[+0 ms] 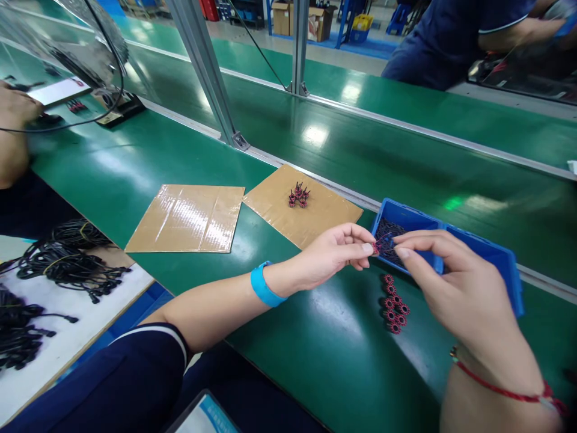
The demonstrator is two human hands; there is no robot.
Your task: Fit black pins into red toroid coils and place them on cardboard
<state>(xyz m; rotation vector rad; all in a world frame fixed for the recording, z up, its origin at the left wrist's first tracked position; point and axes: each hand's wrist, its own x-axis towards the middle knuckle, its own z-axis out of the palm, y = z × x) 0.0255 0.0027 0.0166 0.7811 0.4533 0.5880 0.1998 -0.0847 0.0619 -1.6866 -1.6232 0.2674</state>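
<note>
Closest in, the right hand (460, 282) reaches in over the table (324, 355), a red cord around its wrist, its thumb and forefinger pinched together on what looks like a thin dark wire (383, 237). Opposite it, the left hand (331, 255), with a blue wristband (265, 284), grips a small red-and-black ring coil (374, 248) between thumb and fingers. The coil sits at the left fingertips, so from the right hand it lies just to the left; the wire spans the narrow gap between the two hands, its length running roughly sideways from one set of fingertips to the other. Which way the coil's own axis points is too small to tell. On the table, nearer the body than the fingertips, lies a group of ring cores (394, 307), its long axis running away from the person and the right hand the closer of the two. Just beyond the fingers stands a blue bin (410, 210) holding a tangle of dark pieces, with a second bin (516, 294) beside it to the right. Farther off to the left, a cardboard sheet (270, 201) carries a small cluster of coils with upright leads (299, 195), and another cardboard sheet (189, 219) lies beside it.
</note>
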